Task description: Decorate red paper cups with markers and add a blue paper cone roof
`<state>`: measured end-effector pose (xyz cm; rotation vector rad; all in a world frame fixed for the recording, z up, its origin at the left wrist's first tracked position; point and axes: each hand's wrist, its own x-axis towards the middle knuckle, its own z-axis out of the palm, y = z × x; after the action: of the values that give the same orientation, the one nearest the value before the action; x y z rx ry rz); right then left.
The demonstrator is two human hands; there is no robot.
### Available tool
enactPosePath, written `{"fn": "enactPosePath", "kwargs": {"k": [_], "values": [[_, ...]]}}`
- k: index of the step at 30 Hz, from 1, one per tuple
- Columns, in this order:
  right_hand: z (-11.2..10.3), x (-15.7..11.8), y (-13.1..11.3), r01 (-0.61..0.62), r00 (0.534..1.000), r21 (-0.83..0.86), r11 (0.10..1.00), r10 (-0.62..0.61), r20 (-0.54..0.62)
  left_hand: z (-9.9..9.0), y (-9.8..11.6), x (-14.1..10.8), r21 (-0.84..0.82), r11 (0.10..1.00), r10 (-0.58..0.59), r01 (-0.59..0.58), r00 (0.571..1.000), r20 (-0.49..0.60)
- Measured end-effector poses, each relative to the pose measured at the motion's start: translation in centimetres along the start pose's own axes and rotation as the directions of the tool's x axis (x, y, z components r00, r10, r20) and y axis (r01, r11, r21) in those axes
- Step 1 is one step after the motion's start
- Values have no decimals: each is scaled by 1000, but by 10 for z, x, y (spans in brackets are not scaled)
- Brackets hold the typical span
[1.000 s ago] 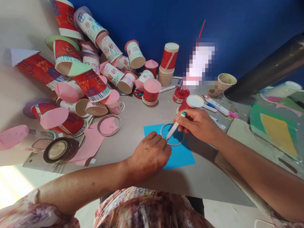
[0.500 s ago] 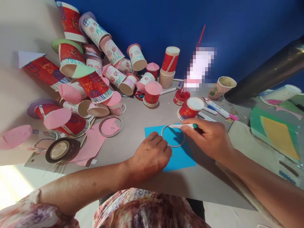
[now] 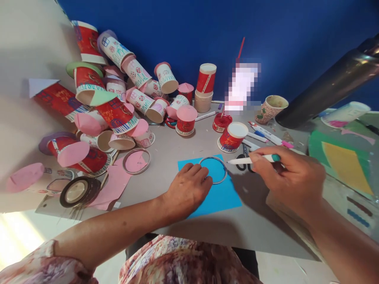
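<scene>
A sheet of blue paper (image 3: 226, 196) lies on the table in front of me. On its upper part rests a thin round ring (image 3: 226, 172), flat against the sheet. My left hand (image 3: 189, 188) has its fingers curled at the ring's left edge and holds it down on the paper. To the right, my right hand (image 3: 291, 179) grips a white marker (image 3: 254, 159) with a green end. The marker's tip points left, just off the ring and apart from the paper. Black scissors (image 3: 241, 165) lie behind the marker, partly covered by it and the hand.
Decorated paper cups (image 3: 118, 112) are piled at the left. Nearer stand a tape roll (image 3: 75, 192), pink paper (image 3: 114, 183) and another ring (image 3: 136, 172). A red cup (image 3: 232, 139), red paint jar (image 3: 222, 124) and several markers (image 3: 266, 132) are behind the sheet. A black cylinder (image 3: 322, 86) leans at right.
My right hand has drawn the marker back to the right, away from the ring's rim, uncovering the scissors. My left hand stays on the ring. The whole view has shifted slightly.
</scene>
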<state>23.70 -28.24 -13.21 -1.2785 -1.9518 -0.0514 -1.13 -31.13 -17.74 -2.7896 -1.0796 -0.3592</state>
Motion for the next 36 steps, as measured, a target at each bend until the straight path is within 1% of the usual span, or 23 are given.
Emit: {"fn": "enactPosePath", "kwargs": {"k": [2, 4, 6, 8, 9, 11, 12, 14, 15, 17, 19, 20, 22, 24, 26, 28, 31, 32, 33, 34, 35, 36], "values": [[2, 0, 6, -67, 998, 51, 996, 68, -10, -1, -1, 1, -5, 1000, 5, -5, 1000, 11], [4, 1, 12, -150, 988, 156, 976, 153, -5, -3, -3, 3, -32, 999, 5, -5, 1000, 4], [6, 2, 17, -244, 969, 271, 931, 247, 22, -7, -7, 4, -46, 999, -25, 23, 999, -37], [6, 5, 22, -311, 949, 355, 882, 310, 61, -13, -12, 5, -2, 995, -101, 101, 989, -106], [6, 6, 25, -334, 942, 379, 863, 324, 92, -16, -16, 5, 41, 987, -151, 158, 979, -139], [5, 10, 29, -365, 931, 408, 837, 322, 173, -22, -24, 5, 148, 952, -244, 266, 957, -155], [4, 12, 32, -380, 923, 416, 826, 311, 225, -25, -28, 5, 201, 930, -284, 309, 948, -143], [2, 16, 37, -408, 897, 412, 815, 275, 345, -30, -34, 5, 290, 887, -348, 359, 933, -91], [1, 18, 41, -424, 874, 395, 815, 254, 413, -32, -36, 5, 325, 868, -376, 375, 925, -62], [0, 21, 48, -447, 804, 329, 832, 213, 555, -35, -38, 6, 370, 834, -432, 408, 902, -20], [-1, 23, 56, -453, 733, 241, 858, 205, 648, -35, -36, 8, 362, 821, -477, 442, 879, 10], [-1, 24, 59, -456, 702, 197, 868, 214, 679, -34, -34, 9, 324, 836, -478, 442, 877, 38], [-2, 26, 63, -467, 638, 113, 877, 245, 730, -32, -30, 10, 197, 888, -444, 416, 887, 128], [-2, 28, 66, -478, 558, 30, 878, 277, 782, -29, -26, 11, 88, 912, -411, 402, 887, 212], [-3, 30, 66, -481, 493, -33, 876, 302, 816, -27, -23, 10, 65, 900, -432, 431, 862, 264], [-3, 31, 64, -501, 460, -49, 864, 314, 831, -26, -23, 10, 77, 882, -465, 464, 837, 287], [-1, 31, 63, -550, 427, -31, 834, 312, 849, -27, -25, 10, 61, 863, -496, 502, 814, 302], [-1, 31, 62, -542, 422, -46, 839, 319, 848, -28, -25, 11, 42, 857, -500, 513, 811, 304], [0, 31, 62, -505, 431, -87, 858, 339, 837, -28, -27, 12, 15, 852, -503, 524, 808, 307], [0, 31, 62, -445, 451, -155, 882, 370, 813, -28, -28, 12, -15, 846, -504, 534, 807, 309], [0, 31, 62, -368, 484, -242, 898, 407, 775, -28, -29, 13, -48, 839, -503, 542, 807, 310], [0, 30, 61, -289, 534, -337, 896, 443, 720, -28, -30, 13, -80, 831, -504, 551, 806, 310]]}}
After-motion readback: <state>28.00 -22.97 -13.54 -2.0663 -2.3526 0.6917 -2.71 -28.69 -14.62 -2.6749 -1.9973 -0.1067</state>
